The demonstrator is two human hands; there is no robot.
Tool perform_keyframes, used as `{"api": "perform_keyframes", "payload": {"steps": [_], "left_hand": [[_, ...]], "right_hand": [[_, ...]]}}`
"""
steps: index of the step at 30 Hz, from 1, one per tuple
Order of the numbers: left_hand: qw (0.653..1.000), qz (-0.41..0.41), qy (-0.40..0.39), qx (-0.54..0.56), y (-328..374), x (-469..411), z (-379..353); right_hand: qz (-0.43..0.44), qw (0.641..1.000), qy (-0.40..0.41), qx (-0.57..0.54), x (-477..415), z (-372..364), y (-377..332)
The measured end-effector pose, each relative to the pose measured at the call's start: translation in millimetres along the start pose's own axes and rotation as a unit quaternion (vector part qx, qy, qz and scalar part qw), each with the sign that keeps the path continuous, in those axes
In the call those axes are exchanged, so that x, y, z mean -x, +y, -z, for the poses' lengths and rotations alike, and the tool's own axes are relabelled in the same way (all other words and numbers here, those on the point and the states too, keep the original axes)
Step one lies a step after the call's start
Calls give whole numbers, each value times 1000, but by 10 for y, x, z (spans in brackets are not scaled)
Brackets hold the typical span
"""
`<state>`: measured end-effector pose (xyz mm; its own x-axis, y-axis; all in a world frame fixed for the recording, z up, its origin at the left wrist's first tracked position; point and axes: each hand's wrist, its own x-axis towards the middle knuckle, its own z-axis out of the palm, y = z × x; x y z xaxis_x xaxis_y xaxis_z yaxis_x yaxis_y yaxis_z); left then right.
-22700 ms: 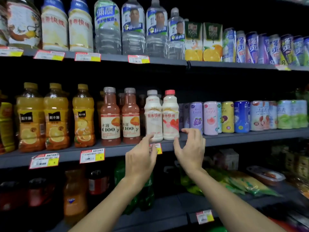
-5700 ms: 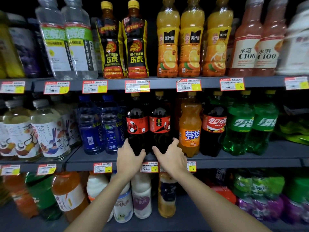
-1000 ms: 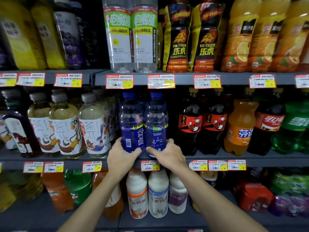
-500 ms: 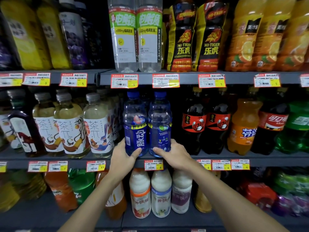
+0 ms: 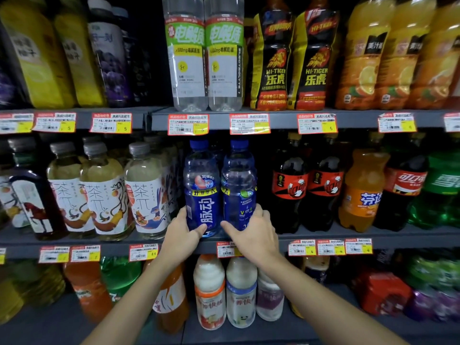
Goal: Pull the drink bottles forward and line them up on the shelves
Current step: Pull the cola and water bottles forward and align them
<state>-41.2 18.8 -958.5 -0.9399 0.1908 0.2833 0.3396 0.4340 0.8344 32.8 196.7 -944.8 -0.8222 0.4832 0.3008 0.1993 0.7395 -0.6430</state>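
Two blue sports-drink bottles stand side by side at the front of the middle shelf (image 5: 323, 239). My left hand (image 5: 180, 236) wraps the base of the left blue bottle (image 5: 201, 185). My right hand (image 5: 254, 232) grips the base of the right blue bottle (image 5: 239, 185). Both bottles are upright and touch each other. More blue bottles show dimly behind them.
Pale tea bottles (image 5: 146, 190) stand left of the blue pair, dark cola bottles (image 5: 290, 188) and an orange soda (image 5: 361, 192) to the right. Clear electrolyte bottles (image 5: 206, 58) and Hi-Tiger bottles (image 5: 293, 61) fill the upper shelf. Milk-drink bottles (image 5: 224, 292) stand below.
Both hands stay on the two blue bottles, which have come slightly forward and turned a little. The view has shifted slightly right.
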Motion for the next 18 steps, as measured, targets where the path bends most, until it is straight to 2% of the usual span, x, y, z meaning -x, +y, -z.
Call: {"api": "perform_keyframes", "payload": {"steps": [4, 7, 9, 13, 16, 18], "left_hand": [[999, -9, 16, -32, 22, 21, -19], [999, 1, 19, -31, 48, 30, -17], [1000, 5, 17, -25, 64, 34, -14], [1000, 5, 20, -13, 60, 51, -28], [1000, 11, 24, -11, 44, 59, -33], [1000, 15, 21, -10, 42, 55, -28]], "right_hand": [[-62, 993, 103, -14, 68, -146, -204], [-50, 988, 127, -71, 49, -196, -183], [-18, 987, 110, -116, 19, -160, -62], [8, 972, 24, -232, 0, 1, 188], [34, 971, -15, -237, 6, 31, 246], [60, 971, -10, -232, 42, 12, 255]]}}
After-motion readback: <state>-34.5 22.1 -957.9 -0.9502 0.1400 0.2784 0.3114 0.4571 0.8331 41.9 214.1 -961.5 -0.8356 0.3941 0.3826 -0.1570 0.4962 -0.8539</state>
